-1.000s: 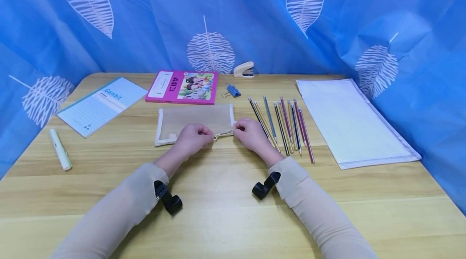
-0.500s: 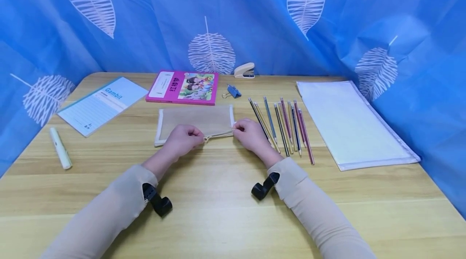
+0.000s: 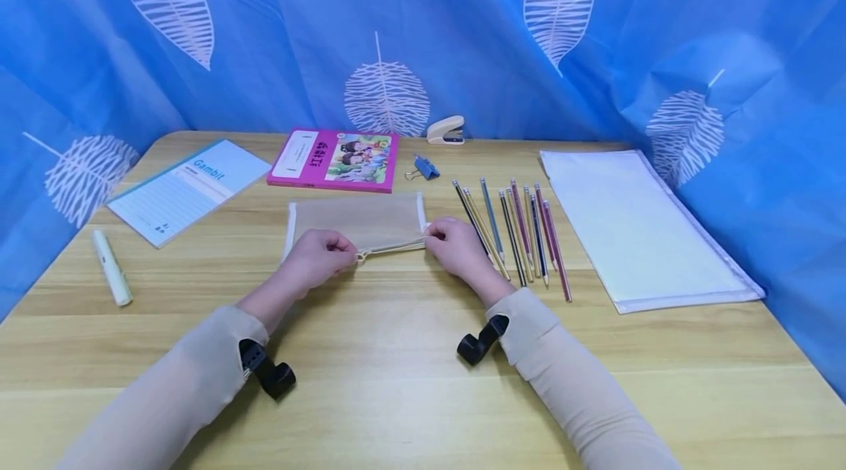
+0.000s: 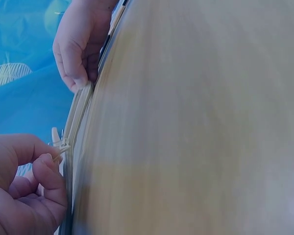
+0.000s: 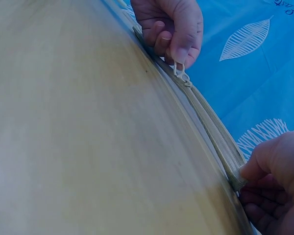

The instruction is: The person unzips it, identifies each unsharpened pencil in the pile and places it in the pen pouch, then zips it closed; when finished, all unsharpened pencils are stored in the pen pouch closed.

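Tabletop [image 3: 383,374], pouch [image 3: 363,217] lengthwise left-right, left grip [image 3: 316,258] pinching zipper pull [image 3: 361,256], right grip [image 3: 457,245] corner [image 5: 236,183].

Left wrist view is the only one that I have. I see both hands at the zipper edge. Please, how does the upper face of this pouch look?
Observer: In the head view, the pouch shows a beige panel with white borders at its sides.
Operator: Thank you. And which thing lies just behind it, away from the person?
Observer: A pink book, lying flat with its illustrated cover up.
Operator: What is farther to the right, beyond the right hand?
Observer: A flat white sleeve, lying on the far side of the pencils from that hand.
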`<action>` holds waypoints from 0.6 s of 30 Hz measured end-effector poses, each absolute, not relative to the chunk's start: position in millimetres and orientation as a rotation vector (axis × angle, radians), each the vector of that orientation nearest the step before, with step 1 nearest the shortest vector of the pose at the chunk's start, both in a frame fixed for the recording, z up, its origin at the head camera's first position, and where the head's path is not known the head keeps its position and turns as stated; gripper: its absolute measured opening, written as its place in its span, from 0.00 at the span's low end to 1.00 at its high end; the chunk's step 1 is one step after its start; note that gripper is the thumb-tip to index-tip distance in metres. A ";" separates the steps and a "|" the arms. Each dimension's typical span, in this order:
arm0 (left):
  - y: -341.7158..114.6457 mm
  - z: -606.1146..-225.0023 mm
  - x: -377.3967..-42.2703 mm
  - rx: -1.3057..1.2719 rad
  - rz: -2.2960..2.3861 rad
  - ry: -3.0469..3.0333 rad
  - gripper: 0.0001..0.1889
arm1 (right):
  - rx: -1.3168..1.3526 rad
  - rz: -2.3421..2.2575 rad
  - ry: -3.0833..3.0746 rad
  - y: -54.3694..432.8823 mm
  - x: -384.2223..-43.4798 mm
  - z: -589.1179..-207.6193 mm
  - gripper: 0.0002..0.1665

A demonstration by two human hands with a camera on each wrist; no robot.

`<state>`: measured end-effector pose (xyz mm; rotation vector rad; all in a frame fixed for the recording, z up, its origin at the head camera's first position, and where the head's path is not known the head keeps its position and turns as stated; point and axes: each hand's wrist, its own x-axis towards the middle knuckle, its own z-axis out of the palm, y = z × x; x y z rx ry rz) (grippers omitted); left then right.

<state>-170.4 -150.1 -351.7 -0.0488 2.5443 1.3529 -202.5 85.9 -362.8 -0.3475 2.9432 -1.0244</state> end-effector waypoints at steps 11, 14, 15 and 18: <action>-159.9 -350.4 -168.5 0.016 1.356 2.546 0.09 | -0.342 -1.029 2.942 87.6 -204.5 -364.6 0.08; -161.8 -350.8 -168.2 0.007 1.360 2.544 0.08 | -0.343 -1.037 2.943 88.0 -204.4 -364.3 0.08; -162.5 -350.7 -168.2 0.011 1.358 2.543 0.08 | -0.348 -1.040 2.945 88.1 -204.4 -364.4 0.08; -167.2 -351.1 -166.7 0.010 1.336 2.555 0.08 | -0.356 -1.050 2.941 87.0 -204.4 -364.9 0.08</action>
